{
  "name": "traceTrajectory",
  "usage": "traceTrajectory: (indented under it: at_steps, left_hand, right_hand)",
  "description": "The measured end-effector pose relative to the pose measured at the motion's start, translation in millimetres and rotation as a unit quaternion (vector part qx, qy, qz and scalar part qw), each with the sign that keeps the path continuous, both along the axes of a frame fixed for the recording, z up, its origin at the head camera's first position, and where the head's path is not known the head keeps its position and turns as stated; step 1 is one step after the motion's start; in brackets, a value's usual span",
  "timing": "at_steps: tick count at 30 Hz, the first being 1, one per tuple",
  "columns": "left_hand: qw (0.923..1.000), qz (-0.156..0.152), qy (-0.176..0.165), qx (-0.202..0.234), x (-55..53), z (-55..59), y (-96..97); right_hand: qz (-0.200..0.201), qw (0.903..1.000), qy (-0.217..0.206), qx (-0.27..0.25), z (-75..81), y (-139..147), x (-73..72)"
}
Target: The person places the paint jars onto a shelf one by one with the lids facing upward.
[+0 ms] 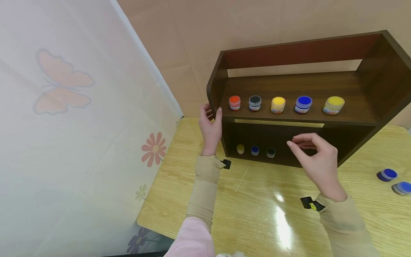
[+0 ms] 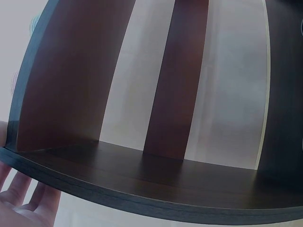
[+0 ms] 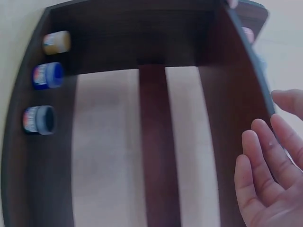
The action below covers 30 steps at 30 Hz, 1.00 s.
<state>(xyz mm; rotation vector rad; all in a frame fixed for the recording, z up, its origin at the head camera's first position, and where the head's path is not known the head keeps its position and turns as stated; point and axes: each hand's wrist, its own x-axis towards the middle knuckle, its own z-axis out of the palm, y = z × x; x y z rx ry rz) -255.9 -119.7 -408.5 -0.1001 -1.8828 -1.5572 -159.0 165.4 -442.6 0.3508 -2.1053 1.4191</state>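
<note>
A dark brown wooden two-tier shelf (image 1: 298, 85) stands on the table. My left hand (image 1: 211, 131) grips its left side panel, thumb in front and fingers behind. On the upper tier, a row of small paint jars has red (image 1: 234, 102), black (image 1: 255, 102), yellow (image 1: 278, 105), blue (image 1: 303, 104) and yellow (image 1: 333, 105) lids. Below stand a yellow jar (image 3: 57, 42), a blue jar (image 3: 48, 75) and a black jar (image 3: 39, 119). My right hand (image 1: 318, 162) hovers before the shelf with loosely bent fingers, holding nothing; its fingers are near the upper board's front edge.
Two blue-lidded jars, one dark blue (image 1: 386, 175) and one lighter (image 1: 402, 188), sit on the wooden table (image 1: 257, 200) to the right of the shelf. A white curtain (image 1: 96, 150) with butterfly and flower prints hangs at the left. Behind the shelf is a beige backdrop (image 1: 192, 46).
</note>
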Motion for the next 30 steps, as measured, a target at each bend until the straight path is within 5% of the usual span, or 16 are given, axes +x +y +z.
traceTrajectory:
  at_steps: [18,23,25,30]
  left_hand:
    - [0.9998,-0.005,-0.002,-0.017,-2.2,-3.6,-5.0]
    - [0.9998,-0.007,0.003,-0.018,-2.7,-4.1,-5.1]
    - [0.9998,-0.008,0.003,-0.018,-2.9,-4.3,-5.2]
    - [0.9998,-0.007,0.001,-0.019,-2.9,-4.1,-5.5]
  right_hand:
    - [-0.048,0.9915,0.031,-0.117,49.0,29,35.7]
    - [-0.065,0.9777,0.049,-0.194,56.3,38,42.0]
    - [-0.063,0.9647,0.051,-0.251,56.4,43,43.1]
    - [-0.166,0.9607,0.0,-0.223,54.9,59,46.8]
